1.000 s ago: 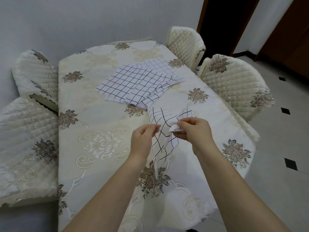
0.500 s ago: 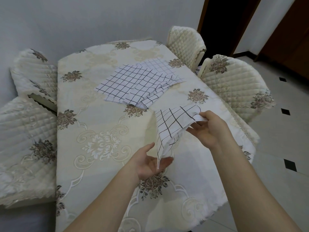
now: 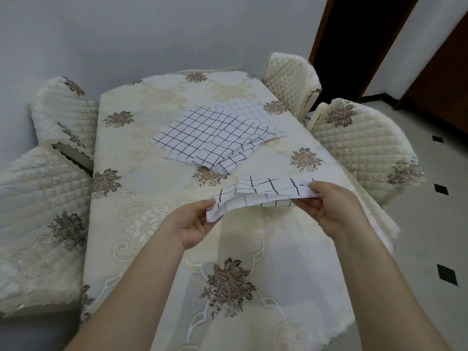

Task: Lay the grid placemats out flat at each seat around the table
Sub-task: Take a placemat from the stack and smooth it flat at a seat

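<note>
Placemat (image 3: pixel 263 192): white, black grid, still folded, sagging mid-air above tabletop (image 3: pixel 157 224) | left hand (image 3: pixel 188 224) pinches left corner | right hand (image 3: pixel 331 206) pinches right edge | pile (image 3: pixel 215 133) beyond

Rectangular table (image 3: pixel 157 249) draped in cream embroidered tablecloth with brown floral motifs; loose overlapping pile of white black-grid fabric placemats (image 3: pixel 215 135) lying on table's far-centre part, edges rumpled
</note>
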`<state>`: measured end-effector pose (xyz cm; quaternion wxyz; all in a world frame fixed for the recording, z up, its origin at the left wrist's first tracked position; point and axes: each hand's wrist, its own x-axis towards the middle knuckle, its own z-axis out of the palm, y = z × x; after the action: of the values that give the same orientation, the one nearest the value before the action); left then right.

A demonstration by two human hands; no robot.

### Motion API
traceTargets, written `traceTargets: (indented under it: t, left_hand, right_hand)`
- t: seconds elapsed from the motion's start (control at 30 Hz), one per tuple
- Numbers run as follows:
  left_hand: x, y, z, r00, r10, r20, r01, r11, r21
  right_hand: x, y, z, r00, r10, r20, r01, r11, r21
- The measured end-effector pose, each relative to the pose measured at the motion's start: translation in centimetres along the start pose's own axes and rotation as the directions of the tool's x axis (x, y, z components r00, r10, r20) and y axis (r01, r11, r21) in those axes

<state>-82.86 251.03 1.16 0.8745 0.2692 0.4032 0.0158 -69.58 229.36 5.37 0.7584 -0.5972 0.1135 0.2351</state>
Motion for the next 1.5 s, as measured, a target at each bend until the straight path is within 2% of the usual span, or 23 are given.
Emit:
traceTargets:
  t: [0.1, 0.43, 0.57, 0.67, 0.77, 0.9, 1.07, 1.23, 1.5]
  left_hand:
    - [-1.1, 2.4, -0.3, 0.992, 0.113, -0.057, -0.111, 0.993, 0.027]
    - [-5.2, 9.5, -5.0, 0.915, 0.383, -0.129, -0.368, 0.921, 0.127]
    - [-7.0, 13.0, -7.1, 0.87, 0.446, -0.209, -0.429, 0.895, 0.124]
    - [-7.6, 15.9, -8.4, 0.826, 0.481, -0.293, -0.465, 0.876, 0.127]
    - [-7.8, 19.0, -9.3, 0.78, 0.521, -0.346, -0.52, 0.848, 0.104]
    - [-7.4, 22.9, -9.7, 0.759, 0.551, -0.347, -0.56, 0.824, 0.084]
    - [-6.3, 27.0, -9.8, 0.755, 0.568, -0.327, -0.579, 0.812, 0.072]
    - [-5.4, 30.3, -9.4, 0.729, 0.623, -0.285, -0.633, 0.771, 0.065]
    - [-5.2, 30.1, -10.1, 0.657, 0.726, -0.203, -0.724, 0.683, 0.1]
  right_hand:
    - [0.2, -0.4, 1.4, 1.0, -0.001, 0.03, 0.003, 0.997, -0.072]
    - [0.9, -1.3, 10.3, 0.957, 0.112, 0.268, -0.092, 0.992, -0.084]
    - [0.9, -1.4, 15.6, 0.919, 0.116, 0.376, -0.073, 0.989, -0.128]
    - [1.1, -1.2, 20.0, 0.888, 0.101, 0.449, 0.009, 0.971, -0.238]
    - [1.8, -0.9, 24.5, 0.863, 0.091, 0.496, 0.047, 0.965, -0.259]
    - [3.6, -0.8, 29.3, 0.806, 0.065, 0.589, 0.116, 0.957, -0.266]
    - [5.9, -1.5, 33.4, 0.811, 0.022, 0.585, 0.177, 0.943, -0.282]
    - [7.5, -3.1, 36.0, 0.817, -0.054, 0.575, 0.22, 0.949, -0.224]
    - [6.7, -2.9, 35.6, 0.794, -0.159, 0.587, 0.273, 0.956, -0.11]
